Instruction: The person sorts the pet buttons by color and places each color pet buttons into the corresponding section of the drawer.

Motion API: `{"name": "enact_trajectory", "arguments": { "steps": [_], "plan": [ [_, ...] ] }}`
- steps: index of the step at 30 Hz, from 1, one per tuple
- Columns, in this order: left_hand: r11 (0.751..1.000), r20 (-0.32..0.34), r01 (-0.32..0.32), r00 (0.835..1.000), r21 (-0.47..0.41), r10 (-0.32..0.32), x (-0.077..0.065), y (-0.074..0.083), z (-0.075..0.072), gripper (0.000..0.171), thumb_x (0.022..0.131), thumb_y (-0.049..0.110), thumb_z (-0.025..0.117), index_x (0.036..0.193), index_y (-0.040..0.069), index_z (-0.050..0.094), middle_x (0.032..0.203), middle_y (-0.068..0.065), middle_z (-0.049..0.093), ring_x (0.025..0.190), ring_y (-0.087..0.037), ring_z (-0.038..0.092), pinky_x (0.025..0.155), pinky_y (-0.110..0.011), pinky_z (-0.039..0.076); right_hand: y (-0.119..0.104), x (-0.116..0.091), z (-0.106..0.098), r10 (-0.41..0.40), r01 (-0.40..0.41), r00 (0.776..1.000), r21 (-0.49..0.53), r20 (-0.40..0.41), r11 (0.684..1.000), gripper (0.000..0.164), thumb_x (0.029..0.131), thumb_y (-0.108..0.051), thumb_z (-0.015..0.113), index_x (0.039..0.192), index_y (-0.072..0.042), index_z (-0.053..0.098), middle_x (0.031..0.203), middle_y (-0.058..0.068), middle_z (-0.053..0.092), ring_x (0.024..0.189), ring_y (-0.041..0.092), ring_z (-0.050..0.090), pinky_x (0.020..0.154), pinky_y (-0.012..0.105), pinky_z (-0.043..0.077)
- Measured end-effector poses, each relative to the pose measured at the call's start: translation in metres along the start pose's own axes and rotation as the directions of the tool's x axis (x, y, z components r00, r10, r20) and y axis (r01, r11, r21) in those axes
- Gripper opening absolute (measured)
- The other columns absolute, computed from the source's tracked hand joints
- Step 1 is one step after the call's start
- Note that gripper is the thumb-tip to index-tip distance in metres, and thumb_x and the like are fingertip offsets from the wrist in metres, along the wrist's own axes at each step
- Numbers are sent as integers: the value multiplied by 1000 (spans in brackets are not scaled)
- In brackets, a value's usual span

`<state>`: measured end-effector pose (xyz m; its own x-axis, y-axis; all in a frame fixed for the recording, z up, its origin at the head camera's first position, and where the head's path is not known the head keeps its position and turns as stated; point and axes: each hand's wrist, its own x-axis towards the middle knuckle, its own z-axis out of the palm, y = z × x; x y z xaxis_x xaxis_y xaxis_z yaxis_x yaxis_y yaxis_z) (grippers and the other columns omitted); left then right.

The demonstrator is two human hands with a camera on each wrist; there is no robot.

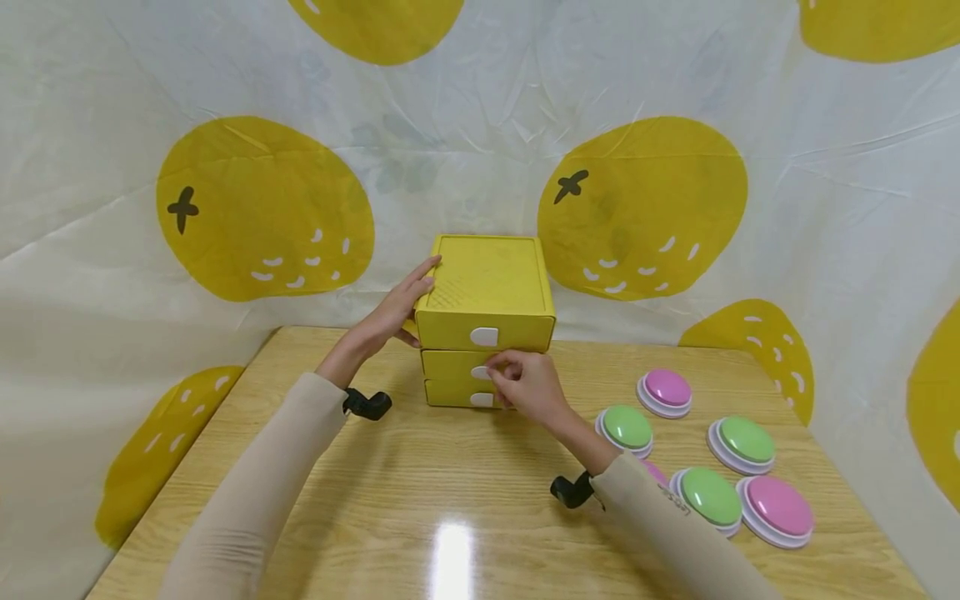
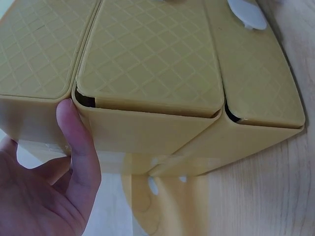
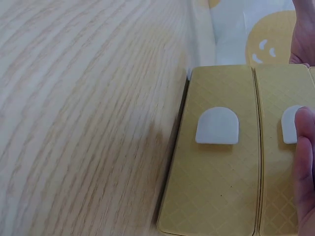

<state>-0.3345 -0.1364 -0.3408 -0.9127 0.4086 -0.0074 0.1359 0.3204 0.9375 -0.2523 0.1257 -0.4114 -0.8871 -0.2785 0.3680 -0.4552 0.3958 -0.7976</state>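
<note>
Yellow drawer unit [image 1: 491, 279], three tiers, at centre of the head frame, toward the back of the wooden table [image 1: 360, 492]. Left hand [image 1: 392, 313] at the unit's left side: fingers extended, uncurled, tips at the top's left edge; in the left wrist view the thumb [image 2: 81, 142] lies at the front corner, by the seam under the top tier. Right hand [image 1: 528, 387], just right of frame centre: thumb and forefinger pinched on the middle white tab [image 1: 477, 372]. Top white tab [image 1: 483, 337] and bottom white tab [image 1: 482, 400] free of fingers. Left wrist view: narrow dark gaps at the corners of the middle drawer [image 2: 147, 59] and bottom drawer [image 2: 256, 73]; cannot tell if either is partly out. Judgement: the step reads as working the middle drawer with the unit braced. Left hand should press just enough to check sliding or twisting, thumb clear of the middle front's edge, where it could be nipped. Right pinch best square on the tab, force straight along the drawer's line, no upward lift. Pink and green push buttons [image 1: 746, 439] at lower right, around the right sleeve [image 1: 667, 521]; elbow wants care there.
</note>
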Motion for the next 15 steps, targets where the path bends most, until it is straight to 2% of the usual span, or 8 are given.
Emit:
{"name": "enact_trajectory", "arguments": {
  "steps": [8,15],
  "plan": [
    [1000,-11,-5,1000,2,5,0,1,1,54,107,63,33,158,60,14,142,-15,56,84,-31,72,55,-43,61,-5,-11,2,-61,61,998,-55,-13,997,6,94,-2,72,96,-3,78,52,2,65,41,12,59,39,20,38],
    [1000,-16,-6,1000,12,6,0,0,0,56,107,63,32,160,59,13,151,-15,49,86,-30,72,56,-44,61,-11,-23,3,-89,88,996,-69,-11,994,6,92,0,73,96,-2,78,53,5,65,43,10,59,39,18,34]
  ]
}}
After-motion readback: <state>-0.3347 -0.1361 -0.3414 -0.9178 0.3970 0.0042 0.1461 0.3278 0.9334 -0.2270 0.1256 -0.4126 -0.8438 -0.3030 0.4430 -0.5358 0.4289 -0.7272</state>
